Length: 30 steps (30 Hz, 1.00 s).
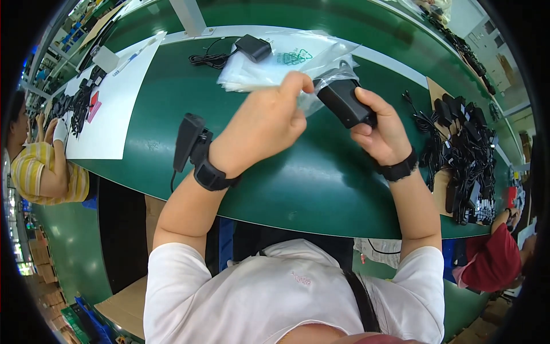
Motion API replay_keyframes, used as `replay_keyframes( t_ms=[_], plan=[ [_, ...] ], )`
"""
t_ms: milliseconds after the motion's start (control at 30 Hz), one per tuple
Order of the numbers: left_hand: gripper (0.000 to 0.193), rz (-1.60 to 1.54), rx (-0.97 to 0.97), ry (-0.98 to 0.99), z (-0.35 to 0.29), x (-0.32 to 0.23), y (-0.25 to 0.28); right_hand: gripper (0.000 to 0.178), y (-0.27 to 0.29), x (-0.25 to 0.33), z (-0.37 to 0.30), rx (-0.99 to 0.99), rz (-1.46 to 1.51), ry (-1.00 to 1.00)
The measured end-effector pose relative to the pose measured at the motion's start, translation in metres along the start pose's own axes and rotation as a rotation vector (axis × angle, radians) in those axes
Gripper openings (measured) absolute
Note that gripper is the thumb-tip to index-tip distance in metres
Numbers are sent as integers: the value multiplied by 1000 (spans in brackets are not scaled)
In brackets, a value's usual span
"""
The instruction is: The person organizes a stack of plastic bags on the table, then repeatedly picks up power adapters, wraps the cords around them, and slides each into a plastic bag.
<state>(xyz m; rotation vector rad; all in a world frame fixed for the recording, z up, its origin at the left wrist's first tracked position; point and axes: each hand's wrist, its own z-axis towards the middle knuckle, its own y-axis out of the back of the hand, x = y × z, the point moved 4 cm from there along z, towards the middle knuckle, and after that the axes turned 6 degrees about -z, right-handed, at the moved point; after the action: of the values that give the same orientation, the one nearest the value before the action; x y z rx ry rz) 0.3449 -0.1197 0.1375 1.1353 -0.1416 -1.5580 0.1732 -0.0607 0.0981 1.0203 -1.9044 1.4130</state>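
Observation:
My right hand (384,129) is wrapped round a black power adapter (346,103), held tilted above the green table. A clear plastic bag (342,71) covers the adapter's far end, and a bit of cable shows inside the film. At the bag's left edge, the fingers of my left hand (266,123) are closed on the film; their tips are partly hidden. Beyond my hands lies a stack of clear plastic bags (240,74) with green print. Another black adapter (253,49) rests on that stack, its cable coiled to the left.
A heap of black adapters with cables (464,149) lies on cardboard at the right. On the left, a white sheet (129,86) carries more black cables. One co-worker in yellow stripes (46,172) sits at left, another in dark red (492,261) at right. Black bands circle both my wrists.

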Motion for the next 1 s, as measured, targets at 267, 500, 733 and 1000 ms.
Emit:
replay_keyframes(
  t_ms=[267,500,733,1000],
  plan=[
    [18,-423,51,35,-3,-14,-26,41,-17,-6,-13,-390,-1214,1010],
    [21,-206,-11,-214,-5,-23,-29,15,-11,-21,-2,-41,-389,-38],
    [24,-197,-12,-272,-9,-20,-41,22,-11,-15,-4,-9,181,39],
    [22,-171,-49,-424,-9,-23,-46,43,-20,-2,-9,-300,-805,832]
  ],
)
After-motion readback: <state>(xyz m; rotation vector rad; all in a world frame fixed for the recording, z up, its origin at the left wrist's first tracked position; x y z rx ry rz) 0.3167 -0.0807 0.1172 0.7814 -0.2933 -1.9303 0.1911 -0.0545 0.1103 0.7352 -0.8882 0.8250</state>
